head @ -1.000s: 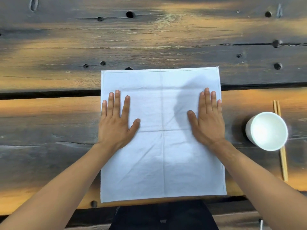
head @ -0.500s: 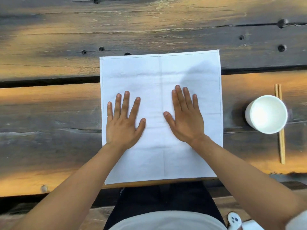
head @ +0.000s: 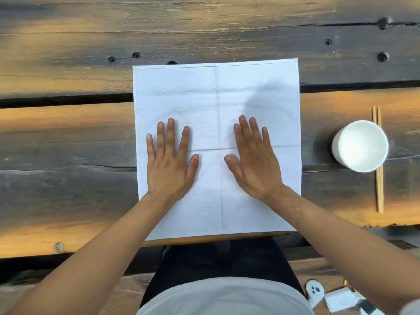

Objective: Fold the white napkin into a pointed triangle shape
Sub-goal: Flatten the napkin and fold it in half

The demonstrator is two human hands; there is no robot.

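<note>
Napkin: your white napkin [head: 217,105] lies spread flat and square on the wooden table [head: 68,137], straight ahead of you, its near edge just short of the table's near edge. One crease runs down its middle and another crosses it from side to side; nothing is folded over yet.
Left hand: your left hand [head: 169,165] rests palm down on the left half of the napkin, fingers straight and fanned, thumb out toward the centre crease. It grips nothing.
Right hand: your right hand [head: 253,165] rests palm down on the right half, fingers straight and close together, angled a little to the left, thumb pointing at the centre crease. It holds nothing either.
Gap: your two thumbs sit near each other on either side of the centre crease, not touching.
Shadow: a soft shadow falls on the napkin's far right quarter.
Cup: a white cup [head: 360,146] stands upright on the table, well apart from the napkin on your right.
Chopsticks: a pair of chopsticks [head: 378,189] lies just behind the cup, pointing away from you, partly hidden by it.
Table: dark, weathered planks with knots and a wide seam under the napkin's far part.
</note>
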